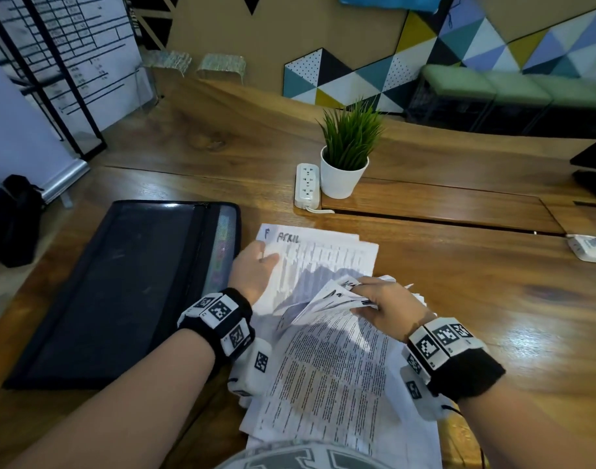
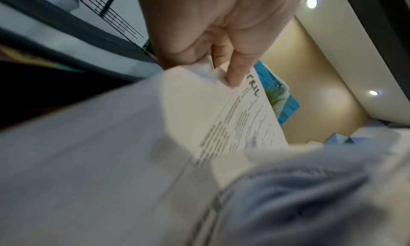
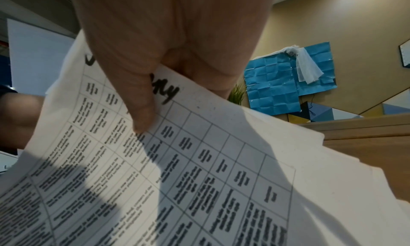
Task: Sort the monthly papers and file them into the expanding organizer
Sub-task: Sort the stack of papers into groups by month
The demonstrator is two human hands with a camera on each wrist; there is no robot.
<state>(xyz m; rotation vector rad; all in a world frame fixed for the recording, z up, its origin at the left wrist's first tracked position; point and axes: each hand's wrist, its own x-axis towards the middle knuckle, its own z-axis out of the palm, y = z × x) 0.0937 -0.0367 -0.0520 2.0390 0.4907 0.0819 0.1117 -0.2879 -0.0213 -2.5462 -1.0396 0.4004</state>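
A black expanding organizer (image 1: 120, 286) lies flat on the wooden table at the left, coloured tabs showing along its right edge. Beside it my left hand (image 1: 256, 269) pinches the left edge of a sheet headed "APRIL" (image 1: 323, 255); the left wrist view shows the left hand (image 2: 221, 44) with its thumb on top of the April sheet (image 2: 241, 120). My right hand (image 1: 381, 306) grips several lifted, curled sheets (image 1: 337, 296) above the printed stack (image 1: 330, 377). In the right wrist view the right hand (image 3: 159, 71) has its thumb pressed on a table-printed sheet (image 3: 199, 171) with a handwritten heading.
A white pot with a green plant (image 1: 347, 154) and a white power strip (image 1: 307, 186) stand behind the papers. A folded white paper (image 1: 590, 247) lies at the far right table edge. A dark bag (image 1: 19, 221) sits on the floor at the left.
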